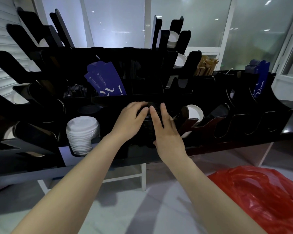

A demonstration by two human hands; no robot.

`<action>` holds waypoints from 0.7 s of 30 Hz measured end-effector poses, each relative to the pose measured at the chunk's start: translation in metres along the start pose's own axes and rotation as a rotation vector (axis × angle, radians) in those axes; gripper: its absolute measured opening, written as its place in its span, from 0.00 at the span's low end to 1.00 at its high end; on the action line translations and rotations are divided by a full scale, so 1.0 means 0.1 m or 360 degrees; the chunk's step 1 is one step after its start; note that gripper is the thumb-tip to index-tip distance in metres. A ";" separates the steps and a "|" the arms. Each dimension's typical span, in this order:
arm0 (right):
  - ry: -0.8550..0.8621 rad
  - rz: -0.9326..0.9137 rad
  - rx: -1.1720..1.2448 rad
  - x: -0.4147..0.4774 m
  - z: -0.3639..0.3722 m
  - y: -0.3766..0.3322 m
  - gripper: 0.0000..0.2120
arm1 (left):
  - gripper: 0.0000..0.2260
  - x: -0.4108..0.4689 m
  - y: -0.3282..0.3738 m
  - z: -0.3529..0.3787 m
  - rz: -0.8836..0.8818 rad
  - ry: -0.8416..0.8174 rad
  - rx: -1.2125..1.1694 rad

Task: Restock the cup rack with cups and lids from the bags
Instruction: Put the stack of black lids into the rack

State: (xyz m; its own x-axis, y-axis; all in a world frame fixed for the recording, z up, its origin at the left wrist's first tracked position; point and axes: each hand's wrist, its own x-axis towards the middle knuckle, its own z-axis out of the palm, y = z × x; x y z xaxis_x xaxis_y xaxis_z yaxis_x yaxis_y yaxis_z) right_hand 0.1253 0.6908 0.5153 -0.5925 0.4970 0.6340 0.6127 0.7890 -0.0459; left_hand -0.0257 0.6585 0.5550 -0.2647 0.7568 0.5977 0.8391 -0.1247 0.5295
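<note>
A black cup rack (pixel 159 97) with many slots fills the middle of the view. A stack of black lids (pixel 148 130) stands in a front slot at its centre. My left hand (pixel 131 119) lies on the left side of that stack with fingers curved over its top. My right hand (pixel 166 130) presses the stack's right side with straight fingers. A stack of white lids (pixel 82 132) sits in the slot to the left. A white cup (pixel 194 113) lies in a slot to the right. More white cups (pixel 172 38) show in the upper slots.
A red plastic bag (pixel 264 196) lies on the floor at the lower right. Blue sleeves (pixel 105 80) stand in a middle compartment and at the right end (pixel 260 76). Brown stirrers (pixel 205 65) stand at the back. A white table frame (pixel 143 173) shows below the rack.
</note>
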 end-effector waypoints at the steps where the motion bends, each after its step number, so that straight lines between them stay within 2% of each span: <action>1: 0.0005 0.0007 0.0003 0.01 0.00 0.00 0.51 | 0.18 -0.01 -0.01 0.00 -0.0023 -0.0007 -0.0020; 6: 0.0047 0.0087 -0.0098 0.01 0.01 -0.05 0.51 | 0.18 -0.04 -0.03 0.00 0.0010 -0.0021 -0.0049; 11: -0.0051 -0.0077 -0.0186 -0.05 -0.05 0.03 0.47 | 0.19 -0.06 -0.04 -0.03 0.0034 -0.0133 -0.0117; 13: 0.0057 -0.0037 -0.0033 -0.14 -0.11 0.04 0.46 | 0.21 -0.07 -0.04 -0.04 0.0040 -0.0198 -0.0156; 16: 0.0326 -0.0131 0.0293 -0.38 -0.07 0.13 0.37 | 0.27 -0.08 -0.04 -0.04 0.0057 -0.0290 -0.0122; 19: 0.0321 -0.0161 0.0416 -0.53 -0.02 0.23 0.26 | 0.28 -0.08 -0.03 -0.01 0.0008 -0.0213 -0.0059; 21: 0.0263 -0.0180 0.0362 -0.60 0.01 0.29 0.21 | 0.25 -0.08 -0.03 0.00 0.0003 -0.0150 -0.0051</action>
State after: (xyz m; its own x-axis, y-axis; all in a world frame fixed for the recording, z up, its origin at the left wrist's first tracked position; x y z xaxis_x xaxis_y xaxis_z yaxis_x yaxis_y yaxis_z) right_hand 0.1780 0.6838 0.4753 -0.5457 0.3506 0.7612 0.4039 0.9058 -0.1277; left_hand -0.0263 0.6527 0.5492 -0.2162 0.8132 0.5403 0.8236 -0.1454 0.5483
